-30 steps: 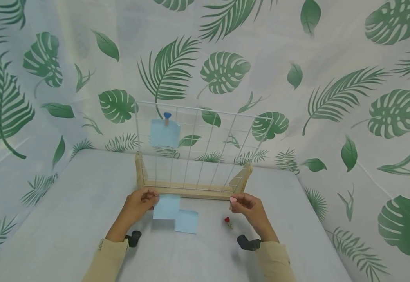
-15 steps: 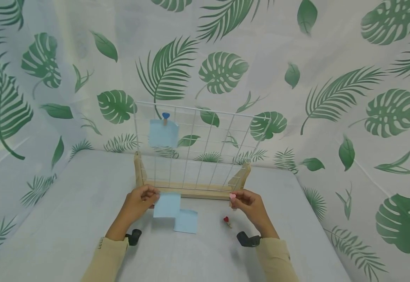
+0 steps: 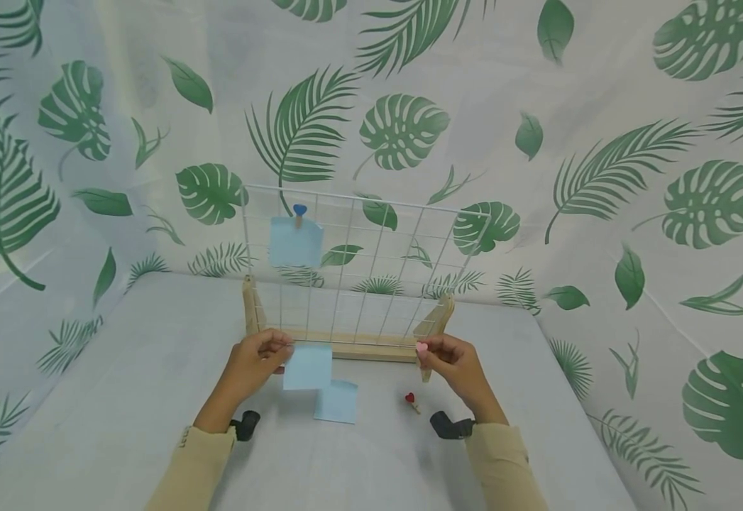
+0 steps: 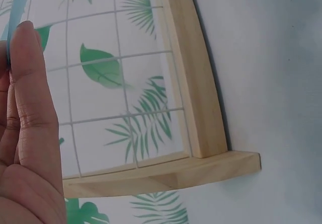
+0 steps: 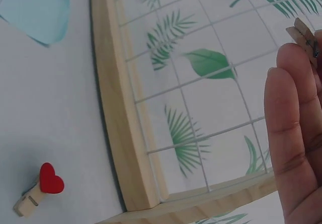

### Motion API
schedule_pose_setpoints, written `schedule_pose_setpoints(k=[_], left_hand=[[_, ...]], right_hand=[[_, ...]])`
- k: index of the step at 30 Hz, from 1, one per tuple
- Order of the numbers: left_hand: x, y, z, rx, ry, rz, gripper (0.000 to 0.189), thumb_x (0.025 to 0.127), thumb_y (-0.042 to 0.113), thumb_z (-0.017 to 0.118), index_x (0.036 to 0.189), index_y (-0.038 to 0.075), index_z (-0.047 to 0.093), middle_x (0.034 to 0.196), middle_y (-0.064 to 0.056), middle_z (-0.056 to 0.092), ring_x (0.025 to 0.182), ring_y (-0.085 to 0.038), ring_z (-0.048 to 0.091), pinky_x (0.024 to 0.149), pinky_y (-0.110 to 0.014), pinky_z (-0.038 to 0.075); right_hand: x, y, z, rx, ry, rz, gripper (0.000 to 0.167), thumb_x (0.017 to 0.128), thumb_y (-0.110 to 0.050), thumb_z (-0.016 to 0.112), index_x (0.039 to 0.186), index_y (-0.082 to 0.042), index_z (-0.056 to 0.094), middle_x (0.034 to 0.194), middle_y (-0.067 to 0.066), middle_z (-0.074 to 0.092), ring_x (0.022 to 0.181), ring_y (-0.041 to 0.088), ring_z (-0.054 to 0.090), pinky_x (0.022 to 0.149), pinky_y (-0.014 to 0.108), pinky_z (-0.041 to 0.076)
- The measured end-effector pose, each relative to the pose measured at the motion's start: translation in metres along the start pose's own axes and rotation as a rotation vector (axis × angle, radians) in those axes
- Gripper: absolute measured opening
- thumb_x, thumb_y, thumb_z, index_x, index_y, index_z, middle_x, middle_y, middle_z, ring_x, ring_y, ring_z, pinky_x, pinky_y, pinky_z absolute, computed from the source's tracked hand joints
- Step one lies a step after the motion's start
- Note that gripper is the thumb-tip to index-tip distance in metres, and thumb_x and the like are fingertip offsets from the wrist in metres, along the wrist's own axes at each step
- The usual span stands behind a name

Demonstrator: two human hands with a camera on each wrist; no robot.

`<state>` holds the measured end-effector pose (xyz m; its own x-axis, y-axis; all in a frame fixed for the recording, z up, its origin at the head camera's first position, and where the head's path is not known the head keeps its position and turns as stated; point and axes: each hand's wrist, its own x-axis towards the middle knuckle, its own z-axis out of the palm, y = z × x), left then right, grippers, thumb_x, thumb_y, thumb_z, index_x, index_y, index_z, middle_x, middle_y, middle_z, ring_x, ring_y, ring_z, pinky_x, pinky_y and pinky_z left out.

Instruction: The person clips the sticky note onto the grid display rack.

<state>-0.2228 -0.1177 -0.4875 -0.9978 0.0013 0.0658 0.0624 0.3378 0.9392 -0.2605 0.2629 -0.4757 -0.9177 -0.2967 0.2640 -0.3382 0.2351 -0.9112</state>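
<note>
My left hand (image 3: pixel 257 360) pinches a light blue sticky note (image 3: pixel 308 367) at its upper left corner, raised in front of the rack's base. A small wooden clothespin with a pink heart (image 3: pixel 421 347) is pinched in my right hand (image 3: pixel 454 362); its wooden tips (image 5: pixel 302 35) show in the right wrist view. On the table between the hands lie a second blue sticky note (image 3: pixel 336 403), partly covered by the held one, and a red-heart clothespin (image 3: pixel 411 399). Behind stands a white wire grid (image 3: pixel 371 262), where a blue-heart clothespin (image 3: pixel 299 211) holds another blue note (image 3: pixel 296 243).
The grid stands in a wooden base (image 3: pixel 371 351) with an upright foot at each end. A white cloth (image 3: pixel 173 341) covers the table. Leaf-patterned sheeting (image 3: pixel 486 85) rises behind and at both sides.
My left hand has lifted the sticky note slightly up and to the right, toward the grid. The right hand has risen a little with the pink-heart clothespin, whose wooden tips now point down.
</note>
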Motion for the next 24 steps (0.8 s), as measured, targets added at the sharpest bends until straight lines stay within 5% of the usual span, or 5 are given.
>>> schedule_pose_setpoints(k=[7, 15, 24], left_hand=[[0.001, 0.009, 0.000, 0.013, 0.002, 0.011, 0.014, 0.106, 0.011, 0.070, 0.116, 0.001, 0.074, 0.103, -0.009, 0.077, 0.092, -0.021, 0.074, 0.077, -0.031, 0.067], [0.006, 0.013, 0.002, 0.003, 0.002, 0.001, 0.016, 0.107, 0.013, 0.069, 0.117, 0.002, 0.074, 0.105, -0.009, 0.078, 0.093, -0.021, 0.074, 0.078, -0.031, 0.067], [0.008, 0.015, 0.006, -0.005, 0.016, 0.036, 0.015, 0.107, 0.015, 0.070, 0.115, 0.003, 0.075, 0.104, -0.010, 0.079, 0.092, -0.022, 0.075, 0.077, -0.030, 0.067]], right_hand=[[0.004, -0.009, -0.001, -0.004, 0.005, -0.022, 0.019, 0.101, 0.006, 0.071, 0.116, 0.017, 0.070, 0.093, -0.002, 0.073, 0.078, 0.008, 0.070, 0.076, 0.028, 0.066], [0.010, -0.015, -0.001, -0.002, 0.008, -0.064, 0.016, 0.100, 0.006, 0.071, 0.114, 0.015, 0.072, 0.096, 0.014, 0.074, 0.079, 0.007, 0.070, 0.075, 0.023, 0.064], [0.019, -0.025, 0.004, -0.025, 0.007, -0.079, 0.019, 0.102, 0.004, 0.070, 0.116, 0.015, 0.071, 0.093, 0.014, 0.073, 0.079, 0.009, 0.070, 0.077, 0.022, 0.063]])
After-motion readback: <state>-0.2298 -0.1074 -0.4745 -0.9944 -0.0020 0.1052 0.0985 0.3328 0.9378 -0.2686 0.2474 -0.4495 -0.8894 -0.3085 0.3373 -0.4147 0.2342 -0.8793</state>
